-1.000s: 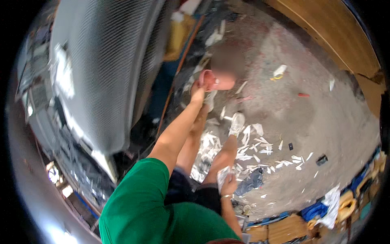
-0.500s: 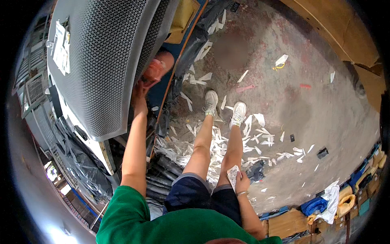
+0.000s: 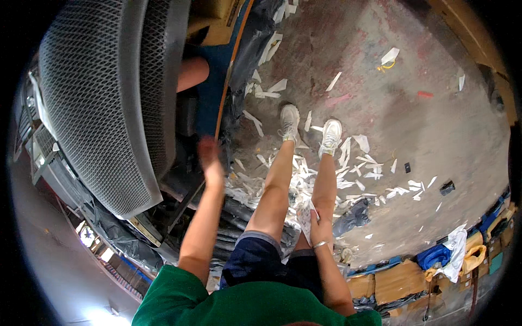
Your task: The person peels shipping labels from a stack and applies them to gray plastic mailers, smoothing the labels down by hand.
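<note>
My left hand [image 3: 210, 156] is in the air just right of a large curved grey mesh panel [image 3: 98, 92]. Motion smears its fingers, and nothing shows clearly in them. A rounded pinkish thing [image 3: 193, 73] sticks out from behind the panel over a blue surface [image 3: 215, 106]; its kind is unclear. Low in front of my right thigh, my right hand [image 3: 322, 227] is closed on a white printed sheet of labels [image 3: 305, 221], the thumb lying along its edge. The sheet hangs over my legs, above the scattered strips.
White paper strips [image 3: 304, 176] litter the floor around my shoes [image 3: 330, 136]. Black plastic [image 3: 247, 60] lines the orange-edged blue surface. Cardboard [image 3: 399, 282], blue and yellow bags lie at the lower right. A pink tool [image 3: 340, 99] rests on the floor.
My left hand has come away from the mesh panel's edge, toward me and to the right. The view has shifted. My right hand still grips the sheet, which is now turned more edge-on.
</note>
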